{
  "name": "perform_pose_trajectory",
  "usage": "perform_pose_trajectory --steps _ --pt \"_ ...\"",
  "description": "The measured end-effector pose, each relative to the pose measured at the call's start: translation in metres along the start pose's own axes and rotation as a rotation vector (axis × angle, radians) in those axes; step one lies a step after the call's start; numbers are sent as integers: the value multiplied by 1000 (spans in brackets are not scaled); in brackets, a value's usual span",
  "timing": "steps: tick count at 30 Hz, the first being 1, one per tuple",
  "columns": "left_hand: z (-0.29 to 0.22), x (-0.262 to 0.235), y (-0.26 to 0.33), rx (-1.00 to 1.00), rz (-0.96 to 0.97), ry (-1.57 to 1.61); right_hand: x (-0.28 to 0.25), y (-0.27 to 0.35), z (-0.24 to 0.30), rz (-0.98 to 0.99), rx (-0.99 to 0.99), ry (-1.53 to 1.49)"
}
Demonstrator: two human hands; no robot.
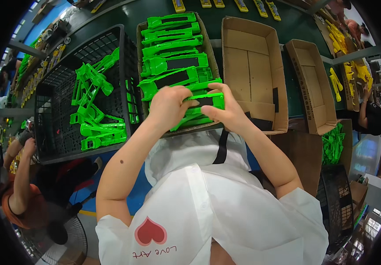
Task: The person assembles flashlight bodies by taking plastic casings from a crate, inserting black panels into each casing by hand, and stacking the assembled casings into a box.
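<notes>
Black plastic crate (131, 57) sits left of a cardboard box (210, 48). Over the box's near end, the left hand (168, 106), fingers curled nearly closed, and right hand (232, 112), fingers bent around the right end, hold a green part (217, 101). Probably light, stiff, slightly slippery, it suits gripping by its long edges, clear of its black strip (206, 101).

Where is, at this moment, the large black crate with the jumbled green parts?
In the head view, the black crate is on the left side, just left of the cardboard box with rows of green parts.
</notes>
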State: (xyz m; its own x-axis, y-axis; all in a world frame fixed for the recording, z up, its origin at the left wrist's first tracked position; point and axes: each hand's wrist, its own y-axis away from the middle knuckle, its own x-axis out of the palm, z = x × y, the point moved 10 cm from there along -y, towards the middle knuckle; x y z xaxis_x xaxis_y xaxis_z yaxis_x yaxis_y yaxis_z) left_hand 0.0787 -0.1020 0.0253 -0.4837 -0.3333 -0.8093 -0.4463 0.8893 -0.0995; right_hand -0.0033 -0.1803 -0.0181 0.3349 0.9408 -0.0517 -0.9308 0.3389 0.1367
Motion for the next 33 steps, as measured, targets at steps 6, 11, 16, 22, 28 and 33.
perform_pose_trajectory --steps 6,11,16,22,28,33 --pt "16 -53 -98 285 -303 -472 -90 30 -13 -525 -6 -346" --pt "142 4 -126 -255 168 -616 -150 74 -21 -710 -41 120" --pt "124 -17 -125 -254 24 -733 -184 100 -24 -638 133 968" --pt "-104 61 -64 576 115 2 -142 76 -67 -101 301 1062" --pt "-113 143 15 511 488 -168 -143 47 -53 -93 276 1064" --pt "-92 155 14 538 314 -203 -128 53 -77 203 505 1125"
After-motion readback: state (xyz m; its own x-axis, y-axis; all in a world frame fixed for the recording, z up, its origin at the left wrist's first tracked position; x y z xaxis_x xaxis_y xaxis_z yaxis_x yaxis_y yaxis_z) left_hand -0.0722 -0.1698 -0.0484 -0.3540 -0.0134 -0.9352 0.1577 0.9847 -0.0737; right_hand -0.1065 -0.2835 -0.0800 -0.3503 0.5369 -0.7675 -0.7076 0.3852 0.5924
